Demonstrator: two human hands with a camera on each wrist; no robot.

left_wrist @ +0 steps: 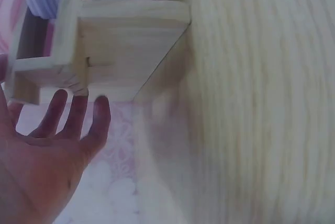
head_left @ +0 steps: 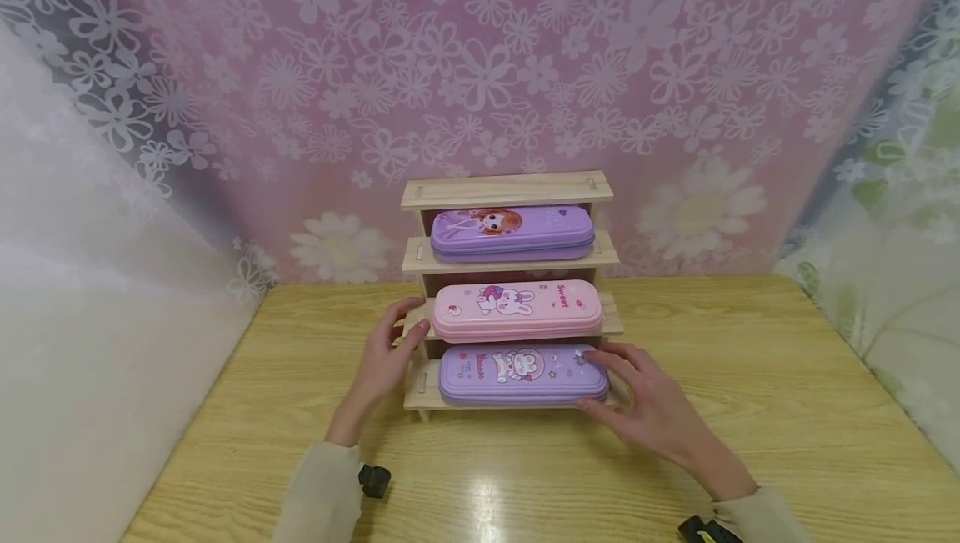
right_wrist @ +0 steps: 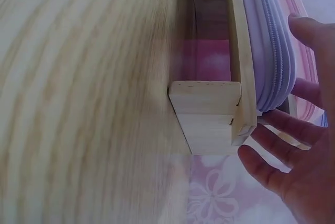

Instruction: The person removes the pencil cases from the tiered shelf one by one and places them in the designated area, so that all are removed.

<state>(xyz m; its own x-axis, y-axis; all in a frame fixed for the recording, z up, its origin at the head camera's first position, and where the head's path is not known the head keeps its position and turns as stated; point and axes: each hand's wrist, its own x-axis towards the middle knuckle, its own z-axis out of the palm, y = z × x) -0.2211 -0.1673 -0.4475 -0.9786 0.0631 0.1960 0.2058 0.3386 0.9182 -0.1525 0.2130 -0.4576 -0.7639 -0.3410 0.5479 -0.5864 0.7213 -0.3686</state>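
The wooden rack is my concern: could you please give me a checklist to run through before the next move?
1. Wooden rack upright on the table: ok.
2. Upper purple case and pink case each on a separate shelf: ok.
3. Lower purple case on the bottom shelf: ok.
4. Right hand at that case's right end: ok.
5. Left hand at the rack's left side: ok.
6. Left hand's hold firm enough to steady the rack: cannot tell.

Viewing remotely, I see a draped tabletop nook: pink floral cloth (head_left: 480,67) behind, pale cloth (head_left: 82,318) at both sides, wood-grain table (head_left: 255,426) below. Home or staged set, I can't tell which.
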